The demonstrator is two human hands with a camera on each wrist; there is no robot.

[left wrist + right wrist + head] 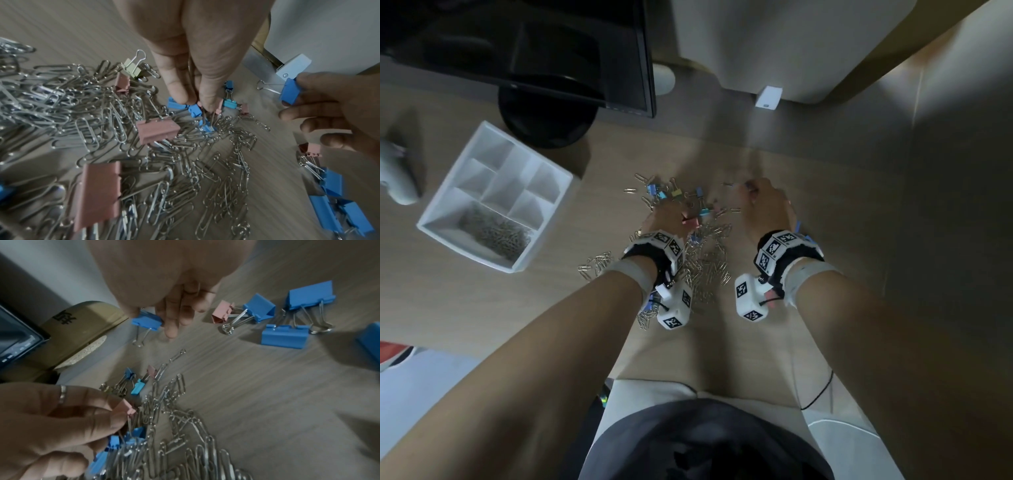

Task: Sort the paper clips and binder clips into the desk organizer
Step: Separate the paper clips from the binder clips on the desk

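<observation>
Wood-grain worktop (808, 178), dim, monitor stand at the far edge, white desk organizer (434, 222) over toward the left edge with paper clips already heaped in its near compartment. Looked mid-sort, binder clips being picked out of the mixed pile of paper clips (68, 104) at the middle of the worktop.

Left hand (661, 219) reached down into the pile, grip closed, thumb and fingertips (180, 95) pinched on a small blue binder clip (194, 110) and, it seemed, a pink one beside it. Right hand (767, 209) poised just off the far right of the pile, grip clamped on a blue binder clip (147, 320), wire handles dangling free, other fingers spread loose. More blue binder clips (285, 335) lay grouped toward the right edge.

Next, probably: lift clear without dragging paper clips along, then carry across left to an unfilled compartment. Could snag, wires tangled.
</observation>
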